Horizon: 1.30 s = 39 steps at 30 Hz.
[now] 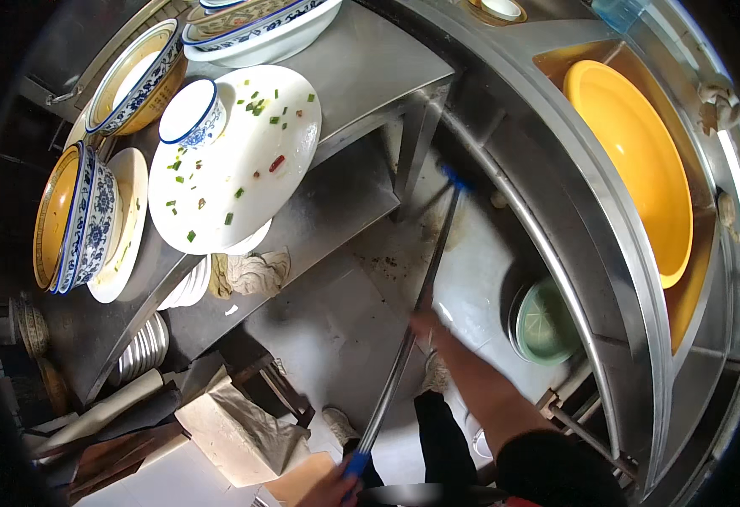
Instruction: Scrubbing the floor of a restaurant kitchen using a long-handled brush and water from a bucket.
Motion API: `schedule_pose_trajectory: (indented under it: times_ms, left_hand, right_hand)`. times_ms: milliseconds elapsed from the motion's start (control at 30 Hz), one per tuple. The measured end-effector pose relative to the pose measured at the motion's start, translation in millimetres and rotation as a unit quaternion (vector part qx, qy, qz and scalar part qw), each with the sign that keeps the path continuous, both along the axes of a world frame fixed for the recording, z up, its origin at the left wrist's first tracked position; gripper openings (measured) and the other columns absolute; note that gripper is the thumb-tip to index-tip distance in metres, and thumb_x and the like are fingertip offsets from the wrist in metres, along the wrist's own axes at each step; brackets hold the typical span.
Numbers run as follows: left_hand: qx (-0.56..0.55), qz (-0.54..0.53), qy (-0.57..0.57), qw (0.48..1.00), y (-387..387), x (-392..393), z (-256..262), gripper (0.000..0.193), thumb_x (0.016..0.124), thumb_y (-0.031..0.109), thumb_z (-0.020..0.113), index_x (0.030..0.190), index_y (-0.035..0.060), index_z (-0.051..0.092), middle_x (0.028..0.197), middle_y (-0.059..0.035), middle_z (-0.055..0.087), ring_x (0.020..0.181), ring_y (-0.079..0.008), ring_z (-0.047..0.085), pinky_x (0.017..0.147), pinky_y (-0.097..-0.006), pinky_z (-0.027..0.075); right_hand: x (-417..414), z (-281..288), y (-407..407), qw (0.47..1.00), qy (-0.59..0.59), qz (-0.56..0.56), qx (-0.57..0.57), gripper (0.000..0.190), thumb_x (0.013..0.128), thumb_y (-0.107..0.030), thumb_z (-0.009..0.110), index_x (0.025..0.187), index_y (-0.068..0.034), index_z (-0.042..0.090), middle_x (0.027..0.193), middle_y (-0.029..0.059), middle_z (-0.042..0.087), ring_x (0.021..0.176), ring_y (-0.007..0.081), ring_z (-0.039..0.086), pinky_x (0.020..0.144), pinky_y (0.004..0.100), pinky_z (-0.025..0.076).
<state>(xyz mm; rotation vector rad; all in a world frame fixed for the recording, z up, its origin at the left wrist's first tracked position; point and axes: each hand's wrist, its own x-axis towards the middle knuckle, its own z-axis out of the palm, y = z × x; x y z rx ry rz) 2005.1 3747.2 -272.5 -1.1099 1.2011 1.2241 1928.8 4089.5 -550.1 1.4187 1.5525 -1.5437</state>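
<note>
A long metal pole (pixel 388 393) runs from the bottom of the view up to a blue head (pixel 454 179) on the floor, beside the leg of a steel table. My left hand (pixel 335 487) is closed around the blue grip at the pole's lower end. Further up, my right hand (pixel 425 320) holds the shaft at about its middle; it is slightly blurred. Dark crumbs (pixel 386 261) lie on the floor left of the pole. What kind of head the pole has is not plain.
A steel table (pixel 370 54) at the left bears a white oval plate (pixel 249 184) with food scraps, a cup and stacked bowls. A yellow basin (pixel 630 165) stands in the steel sink at the right. A green basin (pixel 544 323) is low under it. Cardboard (pixel 243 431) lies lower left.
</note>
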Motion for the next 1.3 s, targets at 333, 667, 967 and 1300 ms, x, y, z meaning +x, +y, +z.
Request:
schedule_pose_trajectory:
  times_ms: [333, 667, 967, 1300]
  left_hand:
    - [0.164, -0.071, -0.007, 0.984, 42.6, -37.0, 87.1, 0.045, 0.093, 0.027, 0.046, 0.135, 0.0185, 0.031, 0.068, 0.0043, 0.042, 0.047, -0.0058, 0.036, 0.040, -0.0173, 0.028]
    - [0.206, -0.049, -0.105, 0.972, -3.8, 7.1, 27.3, 0.047, 0.094, 0.025, 0.044, 0.138, 0.0191, 0.027, 0.068, 0.0025, 0.042, 0.051, -0.0065, 0.039, 0.042, -0.0182, 0.032]
    - [0.199, -0.297, -0.002, 0.934, -76.1, -0.9, 69.3, 0.048, 0.095, 0.024, 0.043, 0.139, 0.0186, 0.025, 0.068, 0.0016, 0.044, 0.052, -0.0075, 0.040, 0.044, -0.0191, 0.034]
    - [0.321, -0.289, -0.017, 0.902, 67.8, 14.5, -72.4, 0.052, 0.092, 0.023, 0.045, 0.139, 0.0136, 0.024, 0.059, 0.0020, 0.041, 0.045, -0.0071, 0.038, 0.039, -0.0219, 0.032]
  right_hand:
    - [56.7, 122.8, -159.8, 0.976, 0.179, 0.030, -0.118, 0.097, 0.077, -0.009, 0.055, 0.138, -0.008, -0.019, 0.129, 0.0255, 0.038, 0.111, 0.0356, 0.047, 0.092, 0.0412, 0.040]
    - [39.9, 42.6, -43.8, 0.983, 0.099, 0.140, 0.072, 0.092, 0.077, -0.022, 0.056, 0.140, -0.013, -0.011, 0.095, 0.0215, 0.062, 0.087, 0.0370, 0.061, 0.073, 0.0398, 0.050]
    - [154.5, 85.9, -212.2, 0.959, 0.211, -0.158, 0.102, 0.083, 0.084, -0.016, 0.054, 0.140, -0.014, -0.007, 0.106, 0.0143, 0.057, 0.066, 0.0275, 0.059, 0.059, 0.0365, 0.051]
    - [168.5, -7.5, 45.9, 0.895, 0.139, -0.423, 0.016, 0.019, 0.092, -0.020, 0.045, 0.106, -0.025, 0.033, 0.068, 0.0049, 0.045, 0.048, 0.0185, 0.047, 0.039, 0.0305, 0.041]
